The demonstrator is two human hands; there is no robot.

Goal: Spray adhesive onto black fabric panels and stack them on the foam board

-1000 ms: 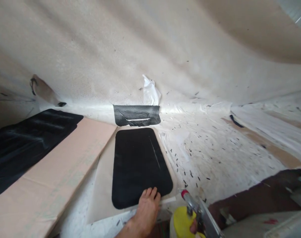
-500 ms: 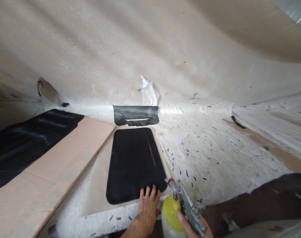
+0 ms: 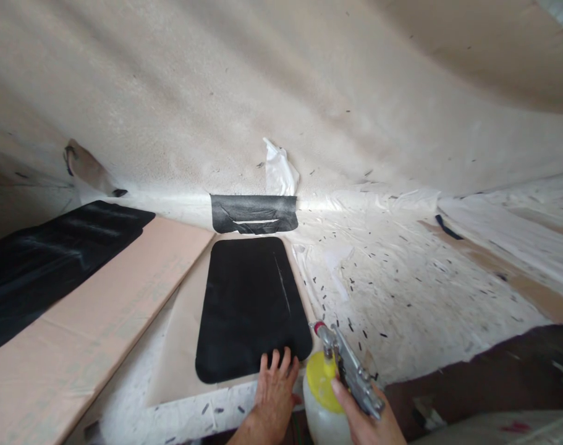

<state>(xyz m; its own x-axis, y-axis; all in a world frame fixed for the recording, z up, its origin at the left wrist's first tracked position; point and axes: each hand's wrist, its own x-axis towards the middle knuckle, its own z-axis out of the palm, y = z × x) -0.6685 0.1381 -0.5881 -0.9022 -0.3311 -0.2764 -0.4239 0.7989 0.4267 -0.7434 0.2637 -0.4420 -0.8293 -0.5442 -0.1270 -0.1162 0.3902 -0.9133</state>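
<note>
A black rounded panel (image 3: 251, 306) lies flat on a beige paper sheet (image 3: 179, 346) in front of me. My left hand (image 3: 272, 395) rests flat at the panel's near edge, fingers stretched out onto the black surface. My right hand (image 3: 367, 420) is closed around a metal spray gun (image 3: 348, 368) with a red tip. The gun's nozzle points toward the panel's near right corner. Under the gun hangs a white cup with a yellow lid (image 3: 322, 378).
A long beige board (image 3: 100, 309) lies on the left with a large black sheet (image 3: 54, 259) on it. A black painted strip (image 3: 254, 214) sits behind the panel. White, speckled plastic sheeting (image 3: 402, 284) covers the table and the wall behind. A dark gap (image 3: 485, 377) shows at lower right.
My right hand with the spray gun has moved left and closer to the panel's near right corner. My left hand stays on the panel's near edge.
</note>
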